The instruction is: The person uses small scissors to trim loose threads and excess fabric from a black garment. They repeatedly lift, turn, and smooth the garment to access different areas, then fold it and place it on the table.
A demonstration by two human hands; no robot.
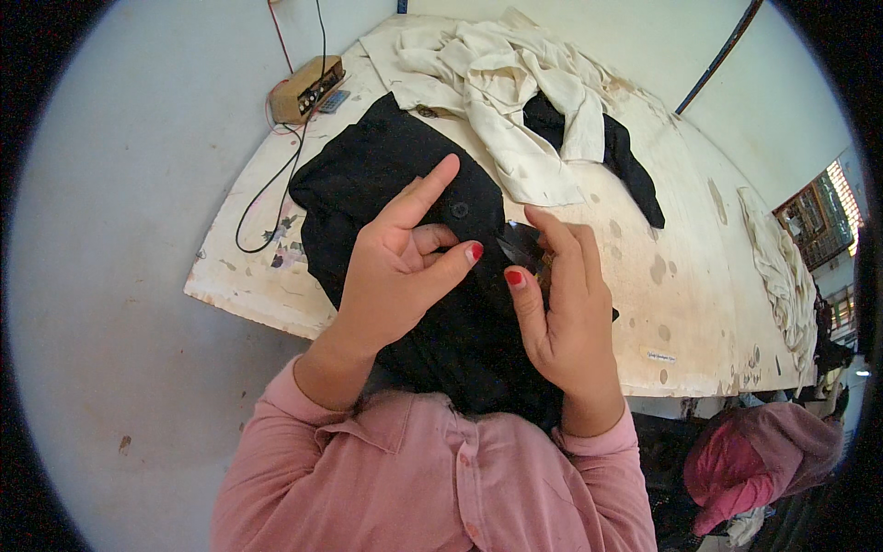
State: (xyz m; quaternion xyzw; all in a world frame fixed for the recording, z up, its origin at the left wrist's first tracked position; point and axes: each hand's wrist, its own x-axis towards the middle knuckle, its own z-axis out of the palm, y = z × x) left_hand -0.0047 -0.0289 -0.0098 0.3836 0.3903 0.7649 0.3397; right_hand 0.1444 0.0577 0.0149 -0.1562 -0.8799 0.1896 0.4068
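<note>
A black garment (pixel 368 156) lies over the table edge in front of me and hangs down toward my lap. A round dark button (pixel 461 210) shows on it. Above the cloth is my left hand (pixel 405 253), its index finger and thumb stretched out, the other fingers partly bent, nothing visible in it. My right hand (pixel 566 304) is closed around a small dark, shiny tool (pixel 521 245) with a pointed, blade-like end facing the left hand. Its grip is mostly hidden by my fingers, so its exact kind is unclear.
The pale, stained table (pixel 681 304) carries a heap of cream cloth (pixel 515 83) and another black piece (pixel 635 175). A brown box with dials (pixel 308 89) and trailing cables stands far left. Cream fabric (pixel 777 276) hangs over the right edge. Another person (pixel 754 460) bends at lower right.
</note>
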